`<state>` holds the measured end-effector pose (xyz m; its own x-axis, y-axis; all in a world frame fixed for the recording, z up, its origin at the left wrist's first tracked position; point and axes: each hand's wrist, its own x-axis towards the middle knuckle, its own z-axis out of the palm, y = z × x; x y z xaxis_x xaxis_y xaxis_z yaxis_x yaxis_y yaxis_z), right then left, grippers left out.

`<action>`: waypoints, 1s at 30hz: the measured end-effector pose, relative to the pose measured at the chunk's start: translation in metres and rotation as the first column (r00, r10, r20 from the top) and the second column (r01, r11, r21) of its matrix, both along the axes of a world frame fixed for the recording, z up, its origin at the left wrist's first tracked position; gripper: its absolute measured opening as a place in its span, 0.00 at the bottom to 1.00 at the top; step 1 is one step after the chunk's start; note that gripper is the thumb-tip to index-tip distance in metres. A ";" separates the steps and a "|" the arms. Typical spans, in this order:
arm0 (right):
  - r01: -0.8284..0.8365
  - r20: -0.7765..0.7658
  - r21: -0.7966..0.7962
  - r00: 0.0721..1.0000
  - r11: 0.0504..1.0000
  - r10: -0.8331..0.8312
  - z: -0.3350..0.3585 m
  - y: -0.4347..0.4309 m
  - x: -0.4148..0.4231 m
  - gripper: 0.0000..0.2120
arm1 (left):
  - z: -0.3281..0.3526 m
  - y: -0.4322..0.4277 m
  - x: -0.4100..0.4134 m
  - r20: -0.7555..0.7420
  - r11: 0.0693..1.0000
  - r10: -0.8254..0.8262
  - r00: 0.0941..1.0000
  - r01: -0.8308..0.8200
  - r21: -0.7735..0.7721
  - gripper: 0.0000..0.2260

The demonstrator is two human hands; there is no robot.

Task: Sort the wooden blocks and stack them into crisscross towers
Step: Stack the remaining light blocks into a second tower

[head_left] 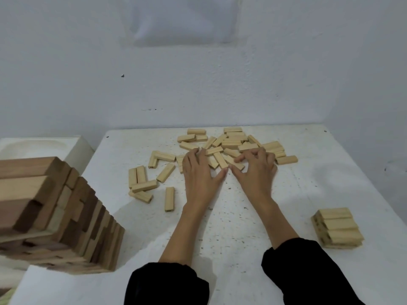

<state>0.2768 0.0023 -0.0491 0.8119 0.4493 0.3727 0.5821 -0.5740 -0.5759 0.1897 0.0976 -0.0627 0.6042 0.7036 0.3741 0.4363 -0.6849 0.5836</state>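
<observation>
Two hands, L (199, 172) & R (255, 170), on loose blocks (231, 142).

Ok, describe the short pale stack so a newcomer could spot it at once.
Start at the white table. On its near right part, beside the right sleeve, sits the short stack, apart from the scattered blocks. It alone is pale and tidy, a few layers high, unlike the tall darker tower at the left.

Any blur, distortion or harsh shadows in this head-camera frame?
Head view: the dark-wood tower at near left is blurred and splayed by wide-angle distortion; the pale block pile, left hand and right hand look sharp; soft light, faint shadows on the white table.
</observation>
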 end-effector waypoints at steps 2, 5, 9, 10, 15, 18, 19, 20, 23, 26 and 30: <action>-0.025 -0.011 0.012 1.000 1.000 0.025 0.000 0.000 0.000 0.10 | 0.000 0.000 0.001 0.005 1.000 0.006 1.000 -0.006 0.005 0.31; -0.088 -0.021 0.090 0.996 0.992 0.091 0.000 0.000 0.002 0.11 | 0.000 0.001 0.002 0.012 1.000 0.011 1.000 -0.011 0.007 0.29; -0.110 -0.066 0.209 0.990 0.972 0.127 0.002 -0.002 0.002 0.15 | 0.000 0.000 0.002 0.024 1.000 0.013 1.000 -0.014 0.017 0.29; -0.102 -0.080 0.212 0.989 0.972 0.121 0.002 -0.002 0.003 0.17 | -0.001 0.000 0.002 0.028 1.000 0.016 0.999 -0.016 0.017 0.29; -0.193 0.078 0.065 0.979 0.979 0.188 -0.003 0.003 0.004 0.20 | 0.000 0.000 0.002 0.036 1.000 0.019 0.999 -0.019 0.008 0.33; -0.153 0.154 -0.106 0.974 0.983 0.168 -0.005 0.004 0.002 0.18 | 0.003 0.000 0.000 0.065 0.999 0.008 0.998 -0.006 -0.040 0.34; -0.147 0.149 -0.129 0.975 0.981 0.166 -0.005 0.004 0.001 0.18 | 0.003 0.000 -0.001 0.065 0.999 0.013 0.998 -0.009 -0.052 0.34; -0.144 0.136 -0.136 0.977 0.980 0.163 -0.005 0.003 0.000 0.17 | 0.003 0.000 -0.001 0.060 0.999 0.021 0.998 -0.018 -0.050 0.34; -0.124 0.100 -0.059 0.986 0.990 0.130 -0.003 0.000 -0.001 0.12 | 0.001 0.000 -0.001 0.037 0.999 0.053 0.998 -0.052 -0.014 0.32; -0.114 0.038 -0.005 0.993 0.993 0.114 -0.001 -0.002 -0.001 0.10 | 0.002 0.000 -0.001 0.022 0.997 0.077 0.997 -0.076 -0.006 0.31; -0.083 0.104 -0.092 0.990 0.992 0.092 -0.003 -0.004 -0.005 0.10 | 0.006 0.001 -0.002 0.015 0.991 0.082 0.996 -0.080 -0.110 0.33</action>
<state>0.2721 -0.0019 -0.0521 0.7253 0.5515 0.4121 0.6882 -0.5634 -0.4572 0.1877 0.0981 -0.0566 0.5367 0.7874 0.3032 0.4756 -0.5791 0.6621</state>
